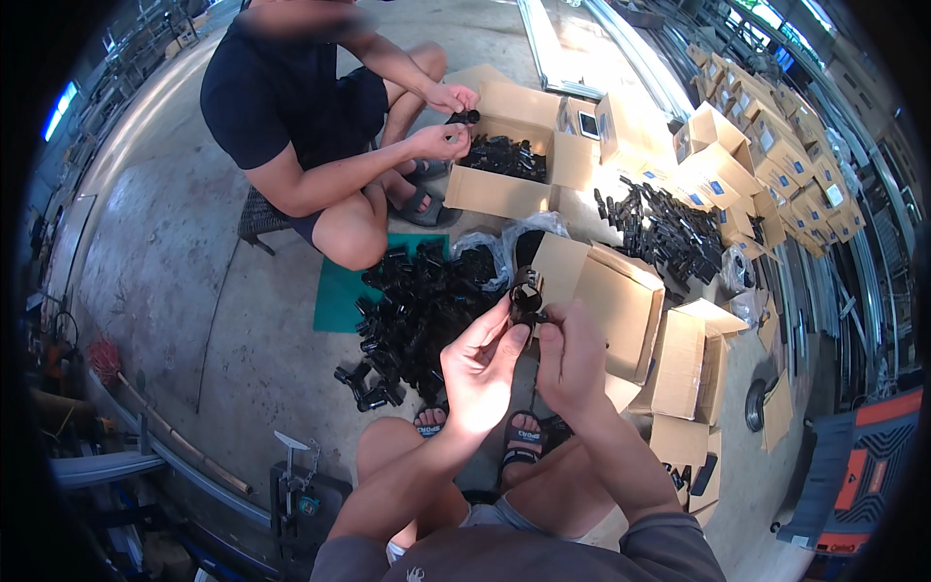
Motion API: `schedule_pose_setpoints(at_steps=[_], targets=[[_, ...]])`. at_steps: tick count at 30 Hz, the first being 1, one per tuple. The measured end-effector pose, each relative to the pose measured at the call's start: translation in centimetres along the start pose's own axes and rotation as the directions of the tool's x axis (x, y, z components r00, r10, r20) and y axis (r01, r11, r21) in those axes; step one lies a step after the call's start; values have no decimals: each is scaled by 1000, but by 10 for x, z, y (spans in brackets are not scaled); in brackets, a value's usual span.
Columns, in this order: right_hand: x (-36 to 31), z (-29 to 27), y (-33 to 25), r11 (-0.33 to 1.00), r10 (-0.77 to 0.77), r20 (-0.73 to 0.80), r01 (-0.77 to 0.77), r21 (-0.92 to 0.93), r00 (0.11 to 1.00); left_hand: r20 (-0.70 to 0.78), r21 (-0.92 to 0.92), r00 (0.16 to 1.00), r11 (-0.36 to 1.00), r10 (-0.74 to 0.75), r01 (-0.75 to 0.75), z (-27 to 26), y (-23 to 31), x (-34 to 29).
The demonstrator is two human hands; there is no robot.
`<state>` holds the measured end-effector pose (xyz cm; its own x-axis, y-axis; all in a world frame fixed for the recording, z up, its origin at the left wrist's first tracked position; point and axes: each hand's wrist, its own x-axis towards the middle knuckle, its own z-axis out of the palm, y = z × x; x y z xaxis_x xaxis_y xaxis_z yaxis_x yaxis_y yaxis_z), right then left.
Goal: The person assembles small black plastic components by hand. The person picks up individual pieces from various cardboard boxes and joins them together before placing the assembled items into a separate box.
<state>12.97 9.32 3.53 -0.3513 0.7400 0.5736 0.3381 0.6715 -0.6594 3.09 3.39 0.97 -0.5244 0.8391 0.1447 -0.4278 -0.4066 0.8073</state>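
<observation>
In front of me my left hand (480, 367) is closed round the lower side of a black ring-shaped clamp (526, 299), its open ring facing up. My right hand (574, 361) pinches a small dark piece at the clamp's right side; the fingertips hide most of it. Just beyond my hands, a heap of black parts (417, 301) lies partly on a green mat (335, 296). To the right of the clamp stands an open cardboard box (621, 310), with clear plastic bags (490, 254) behind the clamp.
Across from me a seated person (281, 126) handles a black part over a carton (499, 194) of black pieces. Long black parts (669, 233) are piled at the right, near stacked cartons (776, 136). An orange-and-grey case (863, 475) stands at the lower right.
</observation>
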Motion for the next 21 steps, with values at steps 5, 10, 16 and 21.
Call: schedule_pose_setpoints(at_steps=[5,10,16,21], targets=[[-1,-2,10,999,0,141,5,-36,990,3,-12,1000,1000,-9,9,-1,1,0],[1,-4,-2,990,123,124,-130,51,985,19,-44,999,999,-27,28,-3,-1,-2],[-4,-7,18,997,37,173,-25,-75,984,-10,9,998,998,-61,61,-2,-2,-3],[3,-8,2,992,123,83,-125,25,989,-7,-20,998,998,-61,61,-3,-8,-2]])
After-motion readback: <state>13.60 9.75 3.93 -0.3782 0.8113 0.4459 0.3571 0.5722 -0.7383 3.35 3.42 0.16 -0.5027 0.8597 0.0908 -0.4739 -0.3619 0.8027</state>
